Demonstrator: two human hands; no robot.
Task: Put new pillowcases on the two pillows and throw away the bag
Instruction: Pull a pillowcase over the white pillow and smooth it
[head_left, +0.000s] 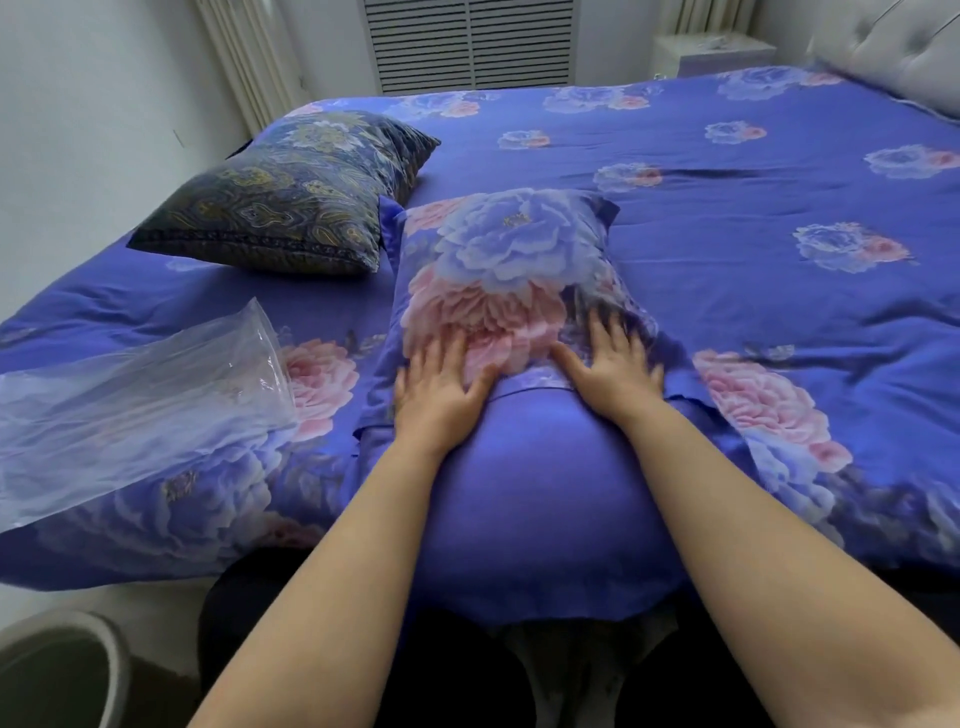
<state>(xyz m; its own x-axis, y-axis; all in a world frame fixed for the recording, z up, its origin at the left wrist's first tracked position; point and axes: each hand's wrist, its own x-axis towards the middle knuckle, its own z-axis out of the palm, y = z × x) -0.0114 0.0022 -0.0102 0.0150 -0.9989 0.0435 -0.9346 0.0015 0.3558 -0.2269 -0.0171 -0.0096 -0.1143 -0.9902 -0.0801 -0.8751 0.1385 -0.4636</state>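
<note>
Both hands lie flat on the floral pillowcase (498, 275), which covers a pillow lying across the near edge of the bed (727, 171); the left hand (441, 387) has its fingers spread and straight, gripping nothing, and the right hand (613, 364) likewise presses with open fingers, though they are blurred; the step looks like smoothing the fabric, best done with palms sweeping outward from the middle toward the corners, so the filling settles evenly and the plain flap (535, 488) nearest the person sits tucked; the second pillow (280, 202), in a dark paisley cover, waits to the left, just beside the first; the clear plastic bag (140, 410) lies further left on the bed, with a bin (111, 670) on the floor below
</note>
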